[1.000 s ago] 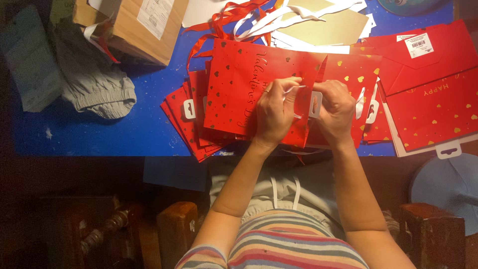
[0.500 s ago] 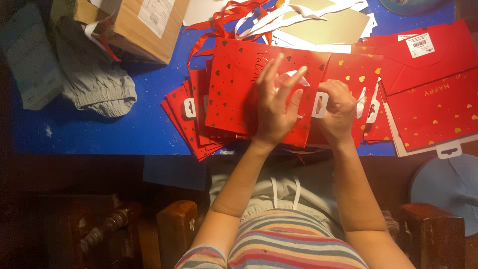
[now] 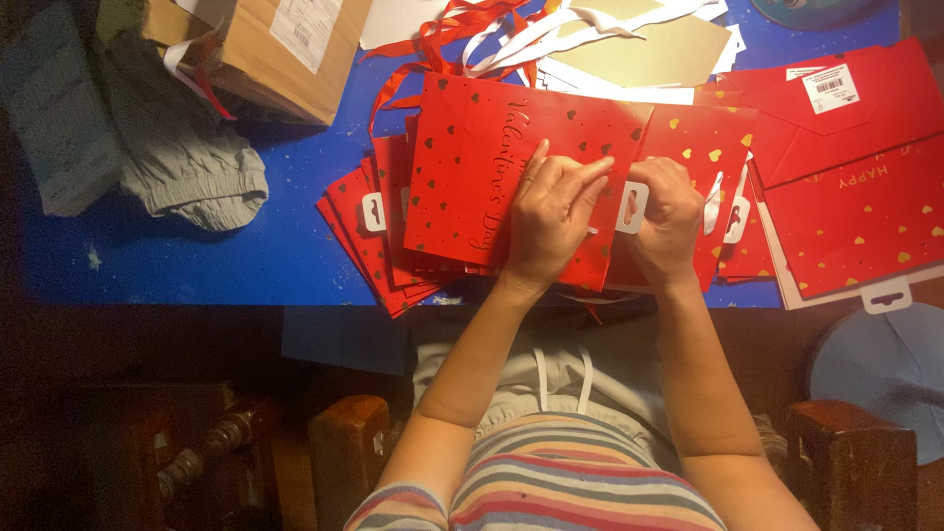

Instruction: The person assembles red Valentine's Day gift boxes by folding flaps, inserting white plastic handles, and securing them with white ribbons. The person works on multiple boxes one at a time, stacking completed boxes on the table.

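A flat red gift bag (image 3: pixel 472 167) with gold hearts lies on top of a fanned stack of similar red bags (image 3: pixel 379 241) on the blue table (image 3: pixel 197 256). My left hand (image 3: pixel 551 211) rests on the top bag's right end, fingers bent and pinching near its edge. Beside it, my right hand (image 3: pixel 669 216) is curled on the white hang tab (image 3: pixel 631 206) at that end. A second red bag with gold hearts (image 3: pixel 713 147) lies beneath my right hand.
More red bags (image 3: pixel 855 206) lie at the right, one bearing a white label. Red and white ribbon handles (image 3: pixel 492 29) and beige bags (image 3: pixel 649 49) sit at the back. A cardboard box (image 3: pixel 285 49), grey cloth (image 3: pixel 187 157) and a grey packet (image 3: pixel 54 128) occupy the left.
My left hand spread its fingers flat on the top bag half a second ago; now they are drawn together again near the tab. My right hand has stayed on the tab.
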